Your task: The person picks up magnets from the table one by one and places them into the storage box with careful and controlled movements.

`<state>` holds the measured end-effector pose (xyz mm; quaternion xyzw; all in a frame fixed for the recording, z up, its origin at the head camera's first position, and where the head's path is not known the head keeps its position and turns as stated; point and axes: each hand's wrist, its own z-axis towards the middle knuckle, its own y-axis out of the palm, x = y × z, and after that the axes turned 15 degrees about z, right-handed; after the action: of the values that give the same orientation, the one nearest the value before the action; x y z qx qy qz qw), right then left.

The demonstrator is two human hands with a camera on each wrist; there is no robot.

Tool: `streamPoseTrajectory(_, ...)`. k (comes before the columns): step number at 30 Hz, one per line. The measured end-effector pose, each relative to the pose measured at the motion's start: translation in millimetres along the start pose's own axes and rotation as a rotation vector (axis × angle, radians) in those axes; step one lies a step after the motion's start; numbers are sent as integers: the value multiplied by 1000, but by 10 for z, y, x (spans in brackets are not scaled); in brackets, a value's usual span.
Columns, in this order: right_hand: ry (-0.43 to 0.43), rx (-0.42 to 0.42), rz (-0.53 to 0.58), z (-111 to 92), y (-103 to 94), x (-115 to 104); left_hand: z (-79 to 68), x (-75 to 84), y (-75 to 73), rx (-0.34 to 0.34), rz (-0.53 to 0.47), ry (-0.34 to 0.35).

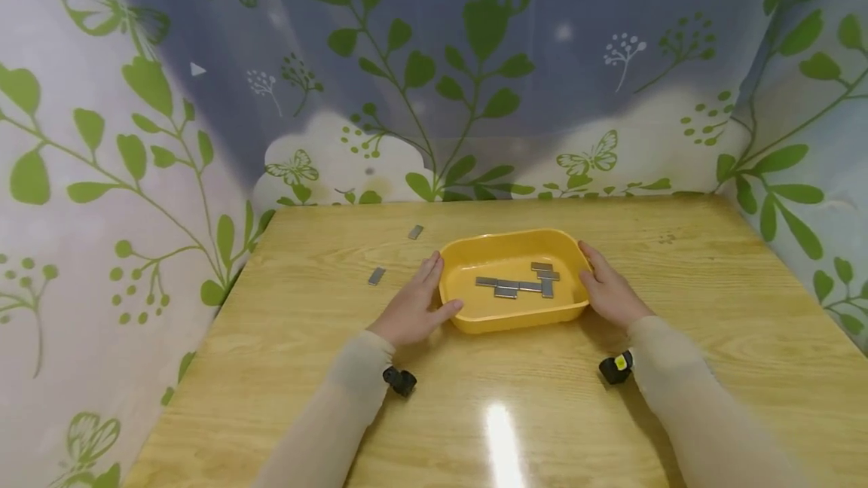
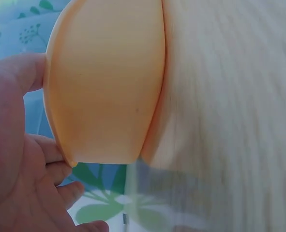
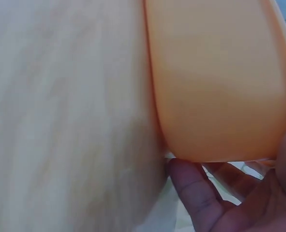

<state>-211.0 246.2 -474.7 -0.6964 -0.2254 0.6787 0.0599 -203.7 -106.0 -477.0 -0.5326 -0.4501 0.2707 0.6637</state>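
Observation:
A yellow plastic tray (image 1: 522,316) stands on the wooden table between my two hands. Several small flat grey metal rectangles (image 1: 508,286) lie inside it, some touching edge to edge. My left hand (image 1: 415,309) grips the tray's left end, its thumb on the near rim and its fingers along the outer wall. At the other end my right hand (image 1: 609,288) holds the rim corner. In the left wrist view, the thumb and a finger touch the edge of the tray (image 2: 104,87). Fingers (image 3: 196,191) press against the end of the tray in the right wrist view.
Two more grey metal rectangles lie on the table left of the tray, one farther back (image 1: 416,232) and one nearer (image 1: 376,276). A leaf-patterned curtain (image 1: 434,96) encloses the table (image 1: 285,307) at the back and sides. Each wrist wears a small black camera.

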Motion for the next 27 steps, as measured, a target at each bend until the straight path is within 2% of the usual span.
streamPoseTrajectory(5, 14, 2, 4, 36, 58, 9, -17, -61, 57, 2, -54, -4)
streamPoseTrajectory(10, 24, 14, -5, 12, 67, 39, -32, -53, 83, 15, -92, 3)
streamPoseTrajectory(27, 31, 41, 53, 31, 38, 15, 44, -30, 72, 67, -52, 10)
